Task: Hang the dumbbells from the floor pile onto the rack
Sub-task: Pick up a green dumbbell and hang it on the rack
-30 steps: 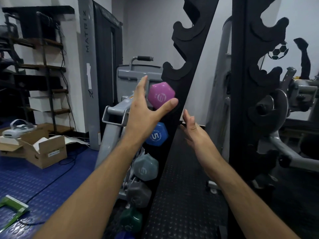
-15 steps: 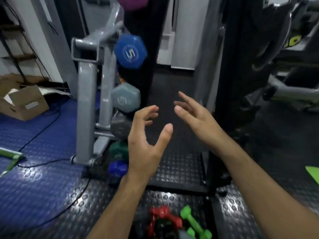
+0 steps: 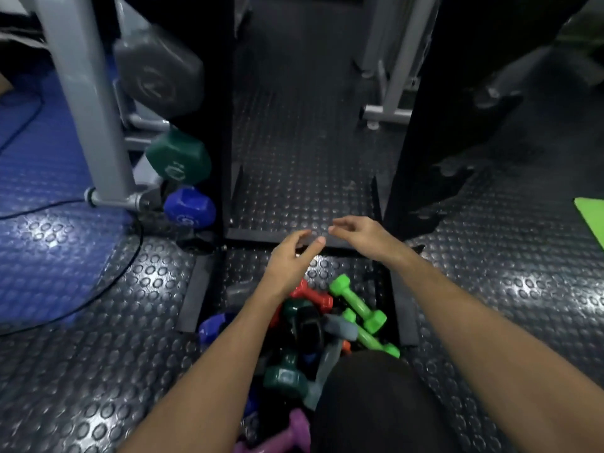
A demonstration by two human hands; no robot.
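Dark rubber flooring [image 3: 98, 371] with raised round studs covers most of the room and shines under overhead light. A blue studded mat [image 3: 36, 178] lies at left, crossed by a black cable [image 3: 108, 282]. A grey machine post [image 3: 85, 103] stands on it, and a bright green mat [image 3: 591, 217] shows at the right edge.

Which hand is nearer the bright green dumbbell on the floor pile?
Right, narrowly. The right hand hovers empty above and beyond the bright green dumbbell. The left hand hangs empty up and to its left, over the red dumbbell.
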